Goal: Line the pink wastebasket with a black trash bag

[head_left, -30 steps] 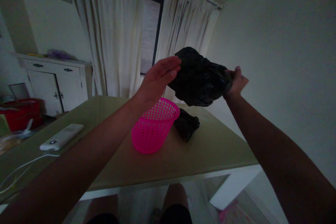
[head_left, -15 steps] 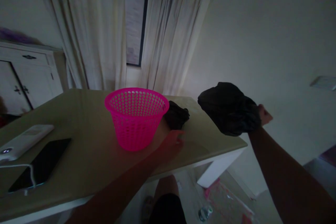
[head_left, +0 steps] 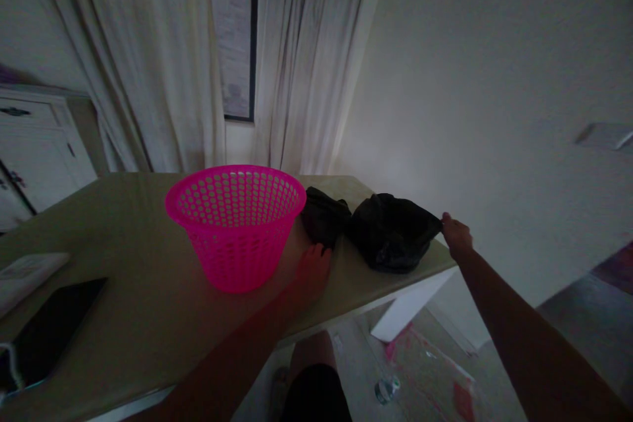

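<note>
A dark, flat device (head_left: 54, 330) lies on the near left of the greenish table (head_left: 148, 257). Farther in, the left hand (head_left: 311, 271) touches a crumpled black bag (head_left: 324, 217) beside the pink basket (head_left: 237, 257), its grip impossible to tell, while the right hand (head_left: 458, 237) pinches the rim of an open black bag (head_left: 386, 250) near the table's right edge. Beyond hang pale curtains (head_left: 163, 79) flanking a dark-framed window (head_left: 235, 39).

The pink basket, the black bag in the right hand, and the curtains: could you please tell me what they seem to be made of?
Pink basket: likely molded plastic, smooth-looking, from its even color and regular holes. Black bag in the right hand: probably thin plastic film, faintly shiny, judging by its creases and highlights. Curtains: apparently matte fabric, hanging in folds; fiber unclear.
</note>
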`<state>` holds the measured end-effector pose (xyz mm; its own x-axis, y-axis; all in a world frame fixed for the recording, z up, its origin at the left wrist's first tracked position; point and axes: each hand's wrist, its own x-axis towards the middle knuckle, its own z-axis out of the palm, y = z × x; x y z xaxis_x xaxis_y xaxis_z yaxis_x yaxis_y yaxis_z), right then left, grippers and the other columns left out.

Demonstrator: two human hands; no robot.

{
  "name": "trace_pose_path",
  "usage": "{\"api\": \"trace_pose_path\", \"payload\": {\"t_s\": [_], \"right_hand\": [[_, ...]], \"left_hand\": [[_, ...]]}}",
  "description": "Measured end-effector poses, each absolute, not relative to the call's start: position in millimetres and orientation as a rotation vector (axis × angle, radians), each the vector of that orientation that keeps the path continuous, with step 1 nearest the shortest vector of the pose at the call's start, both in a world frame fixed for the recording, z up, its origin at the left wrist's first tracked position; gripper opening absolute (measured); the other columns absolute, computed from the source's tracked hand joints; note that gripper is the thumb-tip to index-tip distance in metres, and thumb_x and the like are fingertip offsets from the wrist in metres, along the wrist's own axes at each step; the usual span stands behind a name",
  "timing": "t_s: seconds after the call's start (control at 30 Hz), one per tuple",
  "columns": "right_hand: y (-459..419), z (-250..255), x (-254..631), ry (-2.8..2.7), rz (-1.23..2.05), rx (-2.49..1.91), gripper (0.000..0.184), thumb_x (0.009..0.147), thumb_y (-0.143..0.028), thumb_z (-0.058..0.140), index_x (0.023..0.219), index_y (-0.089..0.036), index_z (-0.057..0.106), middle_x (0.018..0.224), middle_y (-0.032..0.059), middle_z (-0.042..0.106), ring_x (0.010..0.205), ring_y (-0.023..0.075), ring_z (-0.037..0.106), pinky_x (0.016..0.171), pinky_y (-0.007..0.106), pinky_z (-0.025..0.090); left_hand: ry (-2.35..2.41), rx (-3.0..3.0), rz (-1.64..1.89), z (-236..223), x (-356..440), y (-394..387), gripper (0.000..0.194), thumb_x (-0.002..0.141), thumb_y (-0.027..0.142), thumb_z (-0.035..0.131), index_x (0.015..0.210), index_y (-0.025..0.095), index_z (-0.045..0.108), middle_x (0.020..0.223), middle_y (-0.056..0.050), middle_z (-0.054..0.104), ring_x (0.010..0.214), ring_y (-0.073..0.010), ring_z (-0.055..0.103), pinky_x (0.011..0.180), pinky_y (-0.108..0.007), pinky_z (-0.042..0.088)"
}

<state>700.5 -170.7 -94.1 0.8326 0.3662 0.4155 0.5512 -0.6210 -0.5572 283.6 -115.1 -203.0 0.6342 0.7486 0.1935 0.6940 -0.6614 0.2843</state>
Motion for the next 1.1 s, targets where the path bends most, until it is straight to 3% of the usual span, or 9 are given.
{"api": "trace_pose_path", "payload": {"t_s": [0.17, 0.27, 0.37, 0.47, 0.57, 0.67, 0.73, 0.9, 1.1], "right_hand": [[-152, -71, 657, -0.875, -0.37, -2.083, 0.059, 0.1, -0.045, 0.049, 0.135, -0.005, 0.073, 0.134, 0.0309, 0.072, 0.126, 0.0397, 0.069, 0.113, 0.056, 0.051], [-135, -63, 604, -1.279, -0.416, -1.799, 0.056, 0.101, -0.052, 0.048, 0.132, -0.011, 0.073, 0.132, 0.0232, 0.074, 0.122, 0.0331, 0.07, 0.112, 0.05, 0.053], [-116, -68, 543, -1.74, -0.175, -1.784, 0.046, 0.107, -0.05, 0.046, 0.122, -0.018, 0.076, 0.121, 0.015, 0.079, 0.109, 0.0261, 0.075, 0.103, 0.039, 0.056], [-95, -86, 488, -1.92, -0.019, -2.081, 0.046, 0.109, -0.049, 0.049, 0.121, -0.014, 0.076, 0.124, 0.02, 0.079, 0.117, 0.0333, 0.075, 0.104, 0.044, 0.055], [-75, -106, 456, -1.883, 0.219, -2.282, 0.051, 0.096, -0.046, 0.074, 0.129, -0.008, 0.073, 0.129, 0.0281, 0.076, 0.123, 0.0421, 0.073, 0.103, 0.048, 0.056], [-61, -111, 447, -1.928, 0.458, -2.196, 0.027, 0.076, -0.019, 0.086, 0.103, -0.014, 0.081, 0.106, 0.0151, 0.083, 0.105, 0.0337, 0.078, 0.09, 0.036, 0.059], [-55, -102, 448, -1.923, 0.479, -2.131, 0.015, 0.076, -0.012, 0.078, 0.09, -0.016, 0.08, 0.093, 0.0094, 0.083, 0.094, 0.0278, 0.078, 0.08, 0.031, 0.059], [-52, -37, 442, -1.507, 0.531, -1.615, 0.039, 0.085, -0.023, 0.068, 0.122, -0.013, 0.076, 0.102, 0.0099, 0.08, 0.085, 0.0204, 0.074, 0.075, 0.031, 0.06], [-45, 79, 404, -1.531, 0.042, -0.916, 0.031, 0.085, -0.028, 0.072, 0.115, -0.02, 0.074, 0.102, 0.0045, 0.075, 0.095, 0.0206, 0.069, 0.096, 0.044, 0.061]], "left_hand": [[1.209, 2.663, 0.336, -190, 287, -107, 0.039, 0.106, 0.008, 0.039, 0.134, 0.014, 0.065, 0.135, -0.018, 0.069, 0.126, -0.0293, 0.068, 0.105, -0.041, 0.054], [1.209, 2.654, 0.27, -190, 279, -109, 0.038, 0.106, 0.007, 0.038, 0.132, 0.015, 0.065, 0.129, -0.016, 0.071, 0.115, -0.0272, 0.073, 0.095, -0.038, 0.057], [1.218, 2.657, 0.23, -194, 268, -123, 0.037, 0.107, 0.008, 0.039, 0.134, 0.016, 0.063, 0.127, -0.014, 0.072, 0.113, -0.0262, 0.075, 0.091, -0.036, 0.058], [1.197, 2.644, 0.176, -198, 255, -145, 0.031, 0.109, 0.014, 0.044, 0.131, 0.019, 0.065, 0.126, -0.012, 0.073, 0.111, -0.0261, 0.076, 0.091, -0.036, 0.059], [1.136, 2.624, 0.2, -195, 239, -170, 0.023, 0.108, 0.018, 0.052, 0.124, 0.021, 0.069, 0.123, -0.01, 0.075, 0.11, -0.0272, 0.076, 0.093, -0.039, 0.06], [0.967, 2.673, 0.5, -181, 213, -190, 0.021, 0.107, 0.019, 0.055, 0.121, 0.023, 0.07, 0.123, -0.009, 0.076, 0.112, -0.0267, 0.074, 0.098, -0.042, 0.06], [0.851, 2.722, 0.893, -165, 188, -199, 0.022, 0.108, 0.02, 0.054, 0.124, 0.025, 0.069, 0.123, -0.009, 0.076, 0.111, -0.0265, 0.073, 0.1, -0.045, 0.059], [0.917, 2.643, 1.815, -112, 122, -195, 0.022, 0.104, 0.013, 0.059, 0.122, 0.026, 0.065, 0.114, -0.009, 0.075, 0.106, -0.0246, 0.07, 0.095, -0.041, 0.055], [1.292, 2.768, 1.733, -76, 82, -158, 0.022, 0.108, 0.026, 0.055, 0.124, 0.02, 0.068, 0.12, -0.013, 0.077, 0.11, -0.0343, 0.07, 0.098, -0.053, 0.05]]}}
